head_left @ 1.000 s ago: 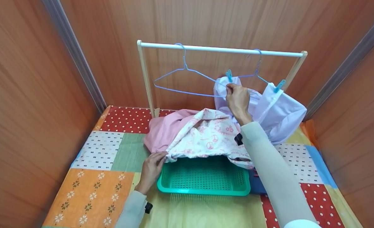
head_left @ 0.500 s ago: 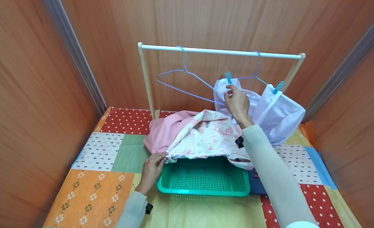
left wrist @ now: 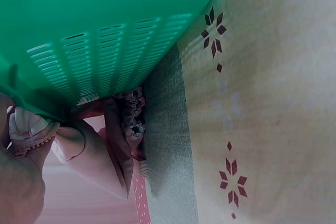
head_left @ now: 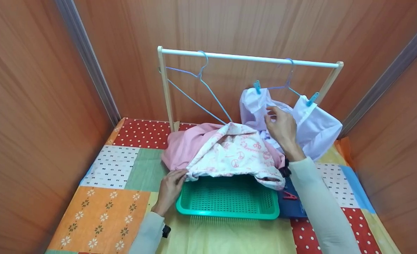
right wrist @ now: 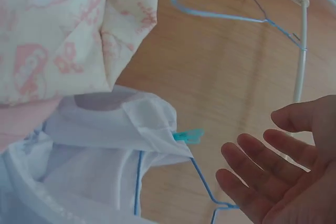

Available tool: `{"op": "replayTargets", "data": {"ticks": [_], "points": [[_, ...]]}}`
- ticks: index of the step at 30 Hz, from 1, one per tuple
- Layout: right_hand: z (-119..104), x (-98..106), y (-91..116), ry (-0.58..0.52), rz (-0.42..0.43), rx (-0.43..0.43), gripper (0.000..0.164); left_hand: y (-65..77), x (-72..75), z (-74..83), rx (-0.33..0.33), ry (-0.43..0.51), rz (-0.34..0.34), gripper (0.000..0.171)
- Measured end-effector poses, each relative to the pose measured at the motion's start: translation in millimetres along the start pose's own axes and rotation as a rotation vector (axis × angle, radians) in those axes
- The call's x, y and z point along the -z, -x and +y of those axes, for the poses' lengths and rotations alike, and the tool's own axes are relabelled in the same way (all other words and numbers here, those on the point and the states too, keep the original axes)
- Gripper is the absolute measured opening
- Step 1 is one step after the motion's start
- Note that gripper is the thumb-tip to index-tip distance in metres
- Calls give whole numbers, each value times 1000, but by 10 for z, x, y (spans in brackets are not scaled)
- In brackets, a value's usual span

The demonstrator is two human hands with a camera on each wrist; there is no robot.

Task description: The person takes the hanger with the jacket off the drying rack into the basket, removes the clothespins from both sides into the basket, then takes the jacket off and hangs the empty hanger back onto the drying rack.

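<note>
My left hand pinches the lower left edge of a pink garment with a white, pink-printed side, which lies bunched over the back of a green basket. In the left wrist view the left hand holds a fold of cloth beside the basket wall. My right hand is in the air with loosely bent fingers and nothing in them, before a pale lilac garment. The right wrist view shows the right hand with fingers spread. A blue wire hanger hangs tilted from the rail, bare of clothes.
A clothes rack has a white rail between wooden posts. Two blue clothes pegs clip the lilac garment to a second hanger. A dark blue tray with a red peg sits right of the basket. Wood panels surround the patchwork cloth.
The right hand has let go of the bare hanger and moved down to the right. The hanger has swung left and tilted, its right end now low behind the pink garment. The left hand keeps its place.
</note>
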State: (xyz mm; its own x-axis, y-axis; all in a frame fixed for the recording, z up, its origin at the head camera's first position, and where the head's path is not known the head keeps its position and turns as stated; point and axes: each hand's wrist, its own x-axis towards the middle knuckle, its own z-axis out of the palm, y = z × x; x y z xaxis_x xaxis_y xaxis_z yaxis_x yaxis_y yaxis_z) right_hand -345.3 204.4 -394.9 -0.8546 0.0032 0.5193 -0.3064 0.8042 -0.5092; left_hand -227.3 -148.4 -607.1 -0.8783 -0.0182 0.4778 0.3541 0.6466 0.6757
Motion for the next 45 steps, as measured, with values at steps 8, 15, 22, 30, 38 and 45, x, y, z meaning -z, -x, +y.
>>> {"op": "replayTargets", "data": {"ticks": [8, 15, 22, 30, 38, 45], "points": [[236, 144, 403, -24, 18, 23, 25, -11, 19, -11, -28, -9, 2, 24], [389, 135, 748, -38, 12, -19, 25, 2, 0, -6, -22, 1, -1, 26], [500, 94, 1045, -57, 54, -9, 24, 3, -8, -2, -10, -1, -2, 26], [619, 73, 1320, -45, 82, 18, 23, -7, -21, -32, -24, 10, 7, 25], [760, 41, 1540, -32, 70, 15, 26, 0, -15, -15, -26, 15, 13, 23], [851, 29, 1696, -54, -54, -48, 36, -11, -11, -21, -42, 20, 24, 24]]}}
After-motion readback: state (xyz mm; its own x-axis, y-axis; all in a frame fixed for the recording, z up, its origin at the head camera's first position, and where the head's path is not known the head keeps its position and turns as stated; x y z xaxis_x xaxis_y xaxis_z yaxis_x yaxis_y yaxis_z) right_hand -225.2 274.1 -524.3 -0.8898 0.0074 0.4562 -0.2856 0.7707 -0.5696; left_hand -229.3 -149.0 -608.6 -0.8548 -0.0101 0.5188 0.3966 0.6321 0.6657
